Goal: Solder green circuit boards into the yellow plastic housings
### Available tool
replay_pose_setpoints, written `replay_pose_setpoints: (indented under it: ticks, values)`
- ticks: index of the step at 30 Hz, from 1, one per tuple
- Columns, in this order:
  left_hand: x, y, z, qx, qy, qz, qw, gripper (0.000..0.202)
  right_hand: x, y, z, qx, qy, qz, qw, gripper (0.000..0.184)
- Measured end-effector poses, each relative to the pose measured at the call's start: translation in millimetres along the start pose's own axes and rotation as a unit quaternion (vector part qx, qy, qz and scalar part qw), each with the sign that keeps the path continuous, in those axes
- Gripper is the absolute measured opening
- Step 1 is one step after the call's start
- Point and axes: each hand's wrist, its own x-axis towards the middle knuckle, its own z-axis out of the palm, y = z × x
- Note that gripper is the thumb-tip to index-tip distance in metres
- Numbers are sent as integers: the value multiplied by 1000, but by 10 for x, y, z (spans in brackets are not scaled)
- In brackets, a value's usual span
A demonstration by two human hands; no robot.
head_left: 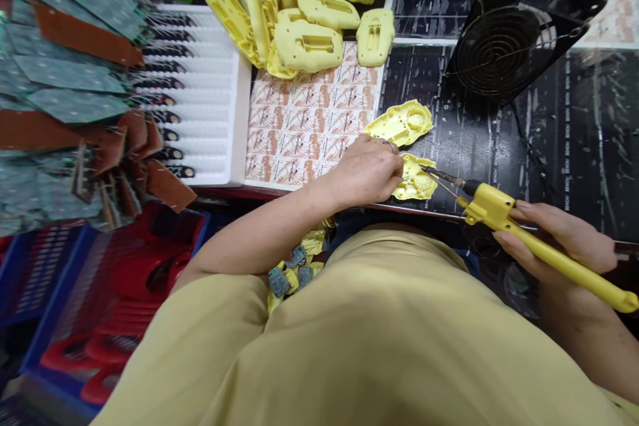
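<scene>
My right hand (559,239) is wrapped round a yellow soldering iron (492,205) with a thin wire guide beside its tip. The tip reaches over a yellow plastic shell half (417,176) near the table's front edge. My left hand (369,170), fingers curled down, presses at the left side of that shell half; its fingertips are hidden, so I cannot tell what they pinch. Just beyond it a second yellow shell half (402,123) lies open side up, close to my left knuckles.
Yellow casings (309,43) are heaped at the back. A black fan (504,46) stands at the back right. On the left, a white foam tray (212,93) holds small black parts beside stacked circuit boards (74,73). Blue crates (54,346) with red parts sit below.
</scene>
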Motion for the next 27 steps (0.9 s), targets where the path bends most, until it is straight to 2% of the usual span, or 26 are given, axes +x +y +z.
replay_pose_setpoints:
  ticks: [4, 7, 10, 12, 13, 17, 21, 27]
  values:
    - [-108, -45, 140, -64, 87, -15, 994, 24, 113, -89, 87, 91, 49, -86, 991, 25]
    - [-150, -90, 265, -136, 150, -44, 978, 20, 143, -112, 98, 83, 45, -71, 993, 27]
    - [-151, -92, 357, -151, 176, -71, 970, 18, 101, -80, 72, 42, 16, -37, 998, 42]
    - [-142, -70, 391, -136, 172, -78, 973, 19, 90, -53, 58, 22, 10, -41, 999, 47]
    - [-138, -57, 399, -127, 167, -79, 975, 21, 99, -44, 56, 20, 13, -52, 998, 43]
    - [-117, -16, 383, -95, 152, -78, 981, 26, 215, -51, 85, 77, 5, -121, 990, 16]
    - [-82, -3, 309, -72, 130, -67, 987, 28, 325, -81, 106, 123, -21, -130, 984, 22]
    - [-25, -15, 226, -55, 92, -56, 993, 28, 394, -42, 77, 89, -70, -167, 980, 17]
